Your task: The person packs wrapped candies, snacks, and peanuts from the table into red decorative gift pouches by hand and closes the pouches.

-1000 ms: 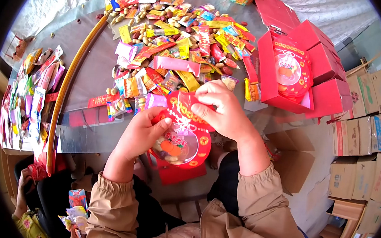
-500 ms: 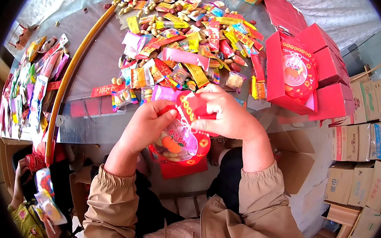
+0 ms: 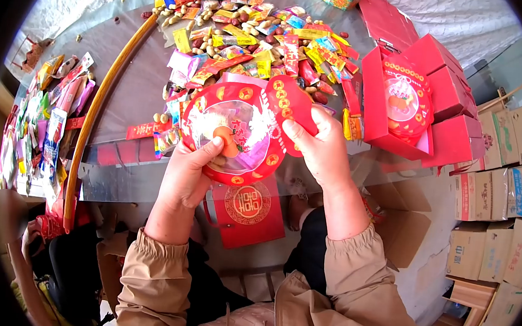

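Observation:
Between my hands is a red candy pouch (image 3: 195, 106) printed with gold coins, with sweets showing through its round clear window. My left hand (image 3: 192, 168) grips its lower left side, the thumb lying across the window. My right hand (image 3: 320, 144) pinches the pouch's red upper flap at the right, thumb in front. Below the pouch, near my knees, is a red gift box (image 3: 256, 221) with a gold round emblem; the pouch hides part of it. Beyond lies a heap of wrapped sweets (image 3: 246, 41) and peanuts on the glass table (image 3: 103, 178).
At the right, an open red box (image 3: 373, 98) holds a similar pouch (image 3: 403, 104), beside more red boxes (image 3: 455, 111). A curved yellow strip (image 3: 104, 95) separates another sweets pile (image 3: 53, 110). Cardboard cartons (image 3: 498, 188) stack far right. Another person's arm (image 3: 23, 261) shows lower left.
The pouch has risen and turned flat toward me, its flap tilting right. My left hand has shifted to its lower side. The red box's emblem has come into view below.

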`<act>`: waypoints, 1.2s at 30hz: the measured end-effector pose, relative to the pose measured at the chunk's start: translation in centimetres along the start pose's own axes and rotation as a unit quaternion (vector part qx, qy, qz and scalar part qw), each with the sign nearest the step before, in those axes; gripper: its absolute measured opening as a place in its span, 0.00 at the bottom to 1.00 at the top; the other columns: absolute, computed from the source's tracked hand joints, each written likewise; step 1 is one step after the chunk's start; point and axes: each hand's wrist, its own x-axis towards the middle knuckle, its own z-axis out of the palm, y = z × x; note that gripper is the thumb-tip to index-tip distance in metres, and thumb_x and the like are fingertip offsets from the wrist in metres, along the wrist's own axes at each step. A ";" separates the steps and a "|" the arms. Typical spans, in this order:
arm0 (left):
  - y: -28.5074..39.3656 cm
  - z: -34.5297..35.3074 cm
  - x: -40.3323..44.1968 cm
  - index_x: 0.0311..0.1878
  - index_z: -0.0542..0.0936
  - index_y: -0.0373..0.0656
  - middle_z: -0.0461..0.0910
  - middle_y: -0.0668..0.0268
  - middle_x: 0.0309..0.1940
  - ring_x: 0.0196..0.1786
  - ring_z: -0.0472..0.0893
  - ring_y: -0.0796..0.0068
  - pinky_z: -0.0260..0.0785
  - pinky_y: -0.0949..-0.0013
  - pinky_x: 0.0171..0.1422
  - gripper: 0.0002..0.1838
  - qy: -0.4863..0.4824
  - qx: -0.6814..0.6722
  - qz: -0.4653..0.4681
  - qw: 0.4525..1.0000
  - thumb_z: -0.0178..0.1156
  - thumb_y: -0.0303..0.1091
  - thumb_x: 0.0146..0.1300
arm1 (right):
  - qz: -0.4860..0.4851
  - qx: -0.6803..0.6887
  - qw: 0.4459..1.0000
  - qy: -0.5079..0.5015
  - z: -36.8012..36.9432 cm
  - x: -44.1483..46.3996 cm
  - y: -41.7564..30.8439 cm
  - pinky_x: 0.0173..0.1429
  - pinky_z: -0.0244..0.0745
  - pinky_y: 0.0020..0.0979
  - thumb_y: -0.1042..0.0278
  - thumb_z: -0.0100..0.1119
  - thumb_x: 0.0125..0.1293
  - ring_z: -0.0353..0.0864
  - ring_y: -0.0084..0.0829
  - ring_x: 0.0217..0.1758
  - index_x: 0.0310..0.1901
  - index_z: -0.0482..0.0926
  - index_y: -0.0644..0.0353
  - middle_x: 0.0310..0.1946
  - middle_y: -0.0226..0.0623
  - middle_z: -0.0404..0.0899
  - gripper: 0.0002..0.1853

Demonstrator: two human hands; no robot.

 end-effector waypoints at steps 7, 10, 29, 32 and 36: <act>0.3 0.8 0.0 0.58 0.78 0.39 0.85 0.65 0.48 0.48 0.85 0.72 0.79 0.65 0.56 0.16 -0.008 -0.032 0.013 0.999 0.63 0.23 0.68 | -0.019 -0.141 0.975 -0.170 -0.8 -0.1 -0.8 0.57 0.76 0.33 0.69 0.67 0.69 0.81 0.24 0.51 0.55 0.79 0.64 0.47 0.31 0.85 0.16; 0.0 0.3 0.2 0.59 0.78 0.39 0.85 0.64 0.48 0.50 0.85 0.71 0.78 0.66 0.56 0.17 -0.008 -0.026 0.014 1.000 0.64 0.24 0.67 | -0.019 -0.121 0.974 -0.191 -0.8 -0.1 -1.6 0.57 0.76 0.33 0.67 0.64 0.69 0.80 0.22 0.50 0.56 0.79 0.63 0.47 0.32 0.84 0.16; 0.4 1.1 -0.9 0.60 0.77 0.38 0.84 0.62 0.51 0.51 0.85 0.70 0.80 0.64 0.55 0.17 0.037 -0.004 0.006 0.999 0.60 0.21 0.69 | -0.040 -0.080 0.971 -0.222 1.3 -0.2 -0.9 0.66 0.73 0.36 0.68 0.72 0.64 0.79 0.27 0.61 0.63 0.74 0.61 0.58 0.34 0.80 0.27; 0.2 0.2 -0.7 0.59 0.78 0.40 0.85 0.63 0.49 0.49 0.86 0.71 0.80 0.65 0.54 0.15 0.043 -0.009 0.026 0.999 0.60 0.21 0.69 | -0.043 -0.098 0.970 -0.216 1.5 0.1 -1.6 0.62 0.75 0.36 0.65 0.71 0.65 0.82 0.30 0.56 0.58 0.77 0.62 0.52 0.36 0.84 0.22; 0.5 -0.3 -0.8 0.54 0.79 0.42 0.85 0.69 0.40 0.40 0.83 0.77 0.77 0.70 0.48 0.12 0.030 -0.013 0.023 0.999 0.62 0.23 0.70 | -0.038 -0.059 0.974 -0.218 1.0 0.0 -1.9 0.63 0.73 0.36 0.61 0.71 0.66 0.81 0.33 0.58 0.59 0.77 0.62 0.53 0.37 0.83 0.24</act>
